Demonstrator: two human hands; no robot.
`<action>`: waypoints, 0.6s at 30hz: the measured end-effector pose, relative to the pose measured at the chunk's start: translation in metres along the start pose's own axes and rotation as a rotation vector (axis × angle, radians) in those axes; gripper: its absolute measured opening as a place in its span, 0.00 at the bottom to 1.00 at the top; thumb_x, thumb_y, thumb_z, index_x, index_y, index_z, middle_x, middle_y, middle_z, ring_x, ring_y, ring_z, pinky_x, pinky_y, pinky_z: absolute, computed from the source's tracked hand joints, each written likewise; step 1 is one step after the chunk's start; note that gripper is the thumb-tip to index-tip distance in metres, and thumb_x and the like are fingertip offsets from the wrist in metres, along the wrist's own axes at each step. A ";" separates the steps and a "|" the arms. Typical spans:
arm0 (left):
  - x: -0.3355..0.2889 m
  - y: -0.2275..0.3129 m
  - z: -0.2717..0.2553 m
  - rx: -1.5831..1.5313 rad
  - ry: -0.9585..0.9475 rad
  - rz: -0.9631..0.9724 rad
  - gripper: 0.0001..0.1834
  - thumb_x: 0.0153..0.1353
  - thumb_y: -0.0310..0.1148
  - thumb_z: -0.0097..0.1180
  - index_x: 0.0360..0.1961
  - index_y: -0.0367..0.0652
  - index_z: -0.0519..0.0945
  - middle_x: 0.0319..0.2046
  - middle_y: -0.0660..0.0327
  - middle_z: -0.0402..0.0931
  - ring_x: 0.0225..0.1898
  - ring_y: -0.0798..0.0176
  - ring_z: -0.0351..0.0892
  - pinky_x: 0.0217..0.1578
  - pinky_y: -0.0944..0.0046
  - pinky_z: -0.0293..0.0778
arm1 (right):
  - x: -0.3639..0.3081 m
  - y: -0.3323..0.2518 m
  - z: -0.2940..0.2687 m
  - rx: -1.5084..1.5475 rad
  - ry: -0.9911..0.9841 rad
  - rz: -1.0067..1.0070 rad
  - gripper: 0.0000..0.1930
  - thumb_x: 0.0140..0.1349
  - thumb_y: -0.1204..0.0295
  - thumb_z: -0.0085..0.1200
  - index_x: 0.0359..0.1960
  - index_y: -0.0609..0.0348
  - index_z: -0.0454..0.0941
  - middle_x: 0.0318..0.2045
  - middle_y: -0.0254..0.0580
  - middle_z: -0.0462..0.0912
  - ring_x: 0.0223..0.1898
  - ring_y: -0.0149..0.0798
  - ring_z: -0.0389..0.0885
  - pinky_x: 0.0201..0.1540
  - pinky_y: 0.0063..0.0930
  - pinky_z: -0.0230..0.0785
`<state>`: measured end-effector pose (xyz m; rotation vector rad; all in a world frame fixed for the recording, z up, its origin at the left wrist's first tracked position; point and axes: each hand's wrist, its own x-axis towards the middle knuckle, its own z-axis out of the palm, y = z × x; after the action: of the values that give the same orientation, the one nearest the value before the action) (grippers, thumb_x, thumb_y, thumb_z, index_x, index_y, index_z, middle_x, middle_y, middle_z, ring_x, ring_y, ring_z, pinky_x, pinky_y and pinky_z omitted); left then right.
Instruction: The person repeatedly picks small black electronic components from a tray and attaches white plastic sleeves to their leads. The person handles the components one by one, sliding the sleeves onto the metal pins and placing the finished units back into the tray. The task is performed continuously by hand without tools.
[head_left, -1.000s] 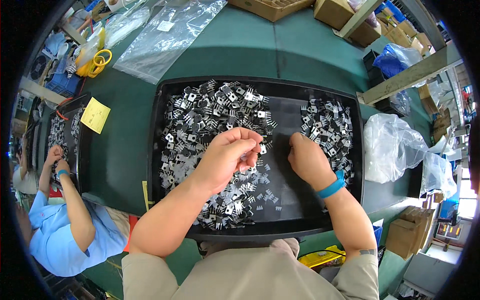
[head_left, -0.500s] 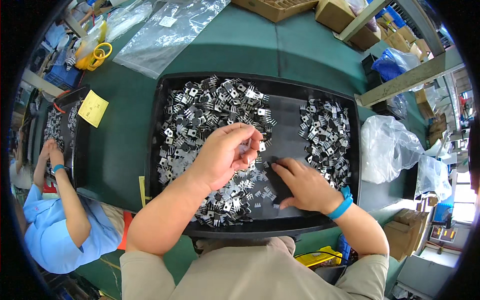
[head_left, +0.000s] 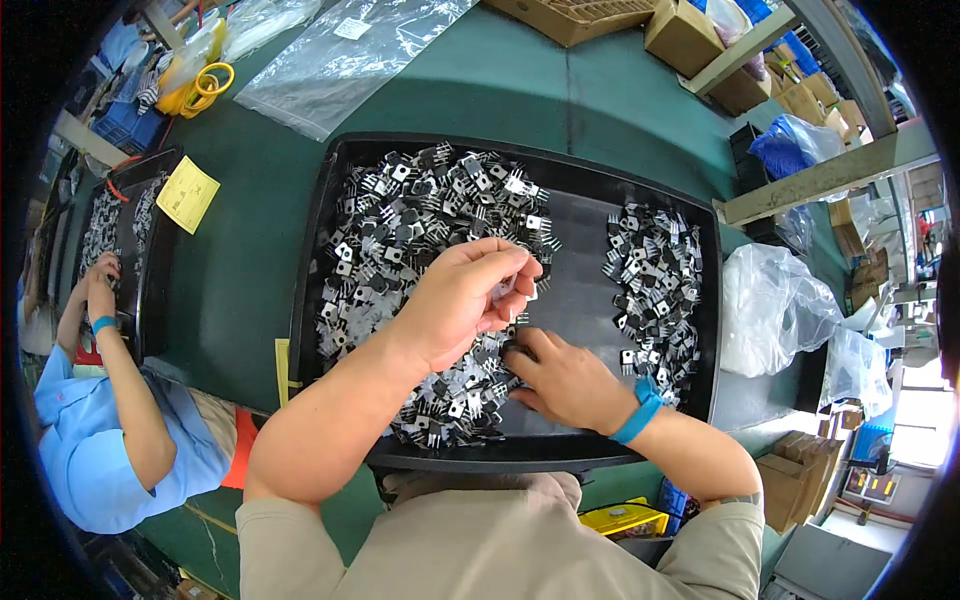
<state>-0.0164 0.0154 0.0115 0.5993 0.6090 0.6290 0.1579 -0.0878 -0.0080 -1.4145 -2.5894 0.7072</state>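
A black tray (head_left: pixel 577 430) in front of me holds two heaps of three-legged transistors with black bodies and silvery tabs. Over the large left heap (head_left: pixel 395 230) hovers my left hand (head_left: pixel 470 300), palm turned inward and fingers curled around something whitish that is mostly hidden. My right hand (head_left: pixel 570 382), with a teal band at the wrist, reaches low to this heap's right edge. Its fingers are bent together at the parts, and their tips are partly hidden. Pale comb-shaped pieces (head_left: pixel 465 375) lie among the transistors beside it. The smaller transistor heap (head_left: pixel 655 280) lies along the tray's right side.
Beyond the tray lies a clear plastic bag (head_left: pixel 345 60) on the green table (head_left: pixel 520 90). More plastic bags (head_left: pixel 775 310) and a metal shelf post (head_left: pixel 830 175) stand at right. To the left are a yellow paper tag (head_left: pixel 187 195) and a co-worker's hands (head_left: pixel 100 285) at another tray.
My right hand has moved left from the tray's bare middle to the left heap's edge, its fingers drawing in. Loose comb-shaped pieces there no longer show. My left hand stays curled.
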 end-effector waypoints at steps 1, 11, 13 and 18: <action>-0.001 0.001 0.001 0.006 0.008 -0.004 0.10 0.66 0.34 0.47 0.35 0.39 0.77 0.26 0.63 0.72 0.23 0.72 0.67 0.18 0.75 0.55 | -0.001 0.000 0.003 -0.025 0.011 -0.015 0.20 0.51 0.64 0.62 0.44 0.55 0.72 0.43 0.45 0.70 0.42 0.48 0.76 0.37 0.39 0.76; 0.001 -0.002 -0.002 0.040 0.003 -0.043 0.10 0.65 0.35 0.50 0.34 0.40 0.78 0.25 0.65 0.73 0.22 0.75 0.68 0.20 0.74 0.59 | -0.020 -0.009 0.015 -0.240 -0.003 -0.027 0.06 0.53 0.72 0.50 0.32 0.58 0.71 0.30 0.42 0.70 0.29 0.39 0.79 0.24 0.32 0.76; 0.001 -0.002 -0.001 0.095 0.009 -0.062 0.10 0.65 0.35 0.49 0.34 0.39 0.78 0.25 0.65 0.73 0.22 0.75 0.69 0.20 0.75 0.60 | -0.019 -0.010 0.014 -0.202 -0.014 0.004 0.05 0.53 0.73 0.51 0.31 0.58 0.70 0.30 0.43 0.70 0.29 0.39 0.79 0.25 0.32 0.76; 0.003 -0.007 0.001 0.314 -0.047 -0.105 0.10 0.65 0.34 0.49 0.34 0.38 0.78 0.26 0.64 0.74 0.22 0.75 0.70 0.20 0.74 0.63 | -0.011 0.010 0.008 0.129 0.139 0.099 0.08 0.50 0.77 0.54 0.31 0.61 0.69 0.31 0.48 0.72 0.29 0.46 0.79 0.29 0.38 0.75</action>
<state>-0.0112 0.0125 0.0064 0.8673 0.6965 0.4213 0.1692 -0.0954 -0.0184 -1.5030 -2.3390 0.7452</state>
